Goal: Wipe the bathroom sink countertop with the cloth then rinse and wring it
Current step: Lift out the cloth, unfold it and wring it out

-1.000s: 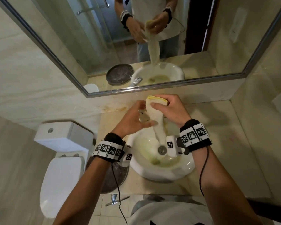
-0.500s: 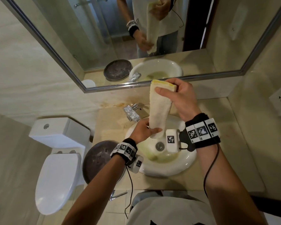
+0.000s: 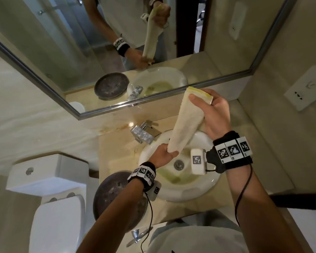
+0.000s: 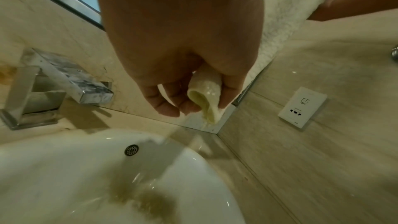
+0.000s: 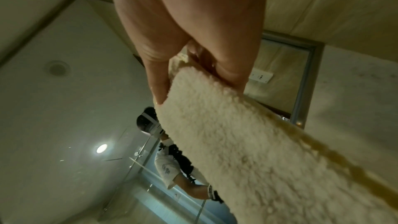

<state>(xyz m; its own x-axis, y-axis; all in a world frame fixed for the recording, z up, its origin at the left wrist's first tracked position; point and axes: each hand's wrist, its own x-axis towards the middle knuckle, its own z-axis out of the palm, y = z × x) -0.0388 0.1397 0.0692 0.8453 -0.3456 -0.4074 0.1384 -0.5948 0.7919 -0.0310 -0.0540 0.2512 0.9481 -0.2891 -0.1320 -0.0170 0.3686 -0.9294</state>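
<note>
A cream cloth [image 3: 185, 123] with a yellow inner face hangs stretched over the white sink basin [image 3: 204, 189]. My right hand [image 3: 211, 114] grips its folded top end high up, thumb across the front. My left hand [image 3: 162, 156] squeezes the bottom end just above the drain [image 3: 178, 164]. In the left wrist view the cloth's rolled end [image 4: 204, 98] sticks out of my left hand's fingers [image 4: 168, 106] and murky water runs from it into the basin [image 4: 64, 185]. The right wrist view shows the cloth [image 5: 237, 142] held between thumb and fingers [image 5: 159, 88].
A chrome faucet [image 3: 142, 134] stands behind the basin on the beige countertop [image 3: 117, 150]. A dark round dish [image 3: 113, 198] lies left of the sink. A toilet [image 3: 49, 207] is at the left. A mirror [image 3: 117, 42] hangs on the wall and an outlet plate [image 3: 305, 88] is on the right wall.
My right hand has lifted the cloth's top end higher. My left hand has slid down the cloth to its bottom end, squeezing water out.
</note>
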